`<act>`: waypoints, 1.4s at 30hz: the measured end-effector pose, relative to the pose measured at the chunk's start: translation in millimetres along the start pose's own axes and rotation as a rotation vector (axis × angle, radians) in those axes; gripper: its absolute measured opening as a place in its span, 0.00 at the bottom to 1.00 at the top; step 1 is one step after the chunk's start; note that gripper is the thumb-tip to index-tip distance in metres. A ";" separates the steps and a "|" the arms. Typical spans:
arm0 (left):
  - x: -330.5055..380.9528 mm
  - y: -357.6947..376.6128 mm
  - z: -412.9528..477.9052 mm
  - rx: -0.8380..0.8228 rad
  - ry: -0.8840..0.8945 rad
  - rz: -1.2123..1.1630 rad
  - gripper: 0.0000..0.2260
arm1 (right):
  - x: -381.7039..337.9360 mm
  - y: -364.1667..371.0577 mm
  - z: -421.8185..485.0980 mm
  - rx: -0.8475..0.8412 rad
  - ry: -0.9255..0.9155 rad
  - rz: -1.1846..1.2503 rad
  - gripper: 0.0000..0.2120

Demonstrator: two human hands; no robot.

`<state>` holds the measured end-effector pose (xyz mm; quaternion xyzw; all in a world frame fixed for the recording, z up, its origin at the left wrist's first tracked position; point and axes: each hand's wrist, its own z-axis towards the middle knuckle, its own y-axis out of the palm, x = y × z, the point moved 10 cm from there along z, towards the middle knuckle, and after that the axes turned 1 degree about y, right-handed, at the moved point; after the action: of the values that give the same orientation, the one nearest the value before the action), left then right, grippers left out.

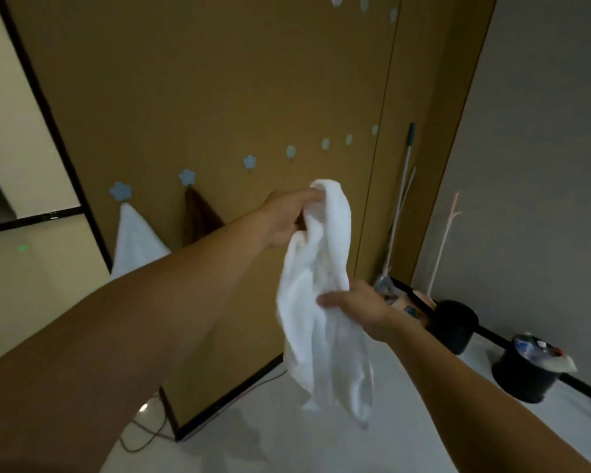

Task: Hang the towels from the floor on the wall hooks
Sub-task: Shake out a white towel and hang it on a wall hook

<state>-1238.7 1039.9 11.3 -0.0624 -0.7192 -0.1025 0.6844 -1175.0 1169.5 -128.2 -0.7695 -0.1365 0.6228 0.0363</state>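
White towel (325, 353) hangs in the air before the brown wall (219, 80), above the pale floor (406, 421). The left grip (287, 218) is curled round its bunched top end. The right grip (359, 305) holds its middle, thumb on the cloth. Behind, a second white towel (135, 240) and a brown towel (200, 216) hang from blue flower hooks (187, 176). A mop (401, 199) and two black bins (526, 373) stand at the right.

Tan wall panel (219, 97) meets grey wall (543, 165) above glossy white floor (270, 438).
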 end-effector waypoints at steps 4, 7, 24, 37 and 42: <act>-36.3 -73.8 -22.2 0.038 -0.089 0.283 0.25 | -47.7 27.2 14.0 0.002 -0.016 0.411 0.17; -101.4 -133.7 -57.5 -0.008 -0.479 0.399 0.45 | -74.5 53.8 26.5 -0.018 0.015 0.513 0.15; -64.5 -228.2 -66.2 0.047 -0.173 -0.222 0.06 | -163.7 138.3 56.8 -0.065 -0.046 0.519 0.19; -16.4 -333.0 -31.3 0.604 -0.032 -0.154 0.19 | -108.4 8.1 51.2 0.374 0.043 0.341 0.13; -0.2 -348.0 -29.0 0.759 0.010 -0.132 0.20 | -102.9 -1.3 62.4 0.375 0.093 0.167 0.16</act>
<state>-1290.6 695.3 -9.2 0.2422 -0.7050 0.1271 0.6543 -1254.9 1137.3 -44.1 -0.7857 0.0482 0.6021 0.1334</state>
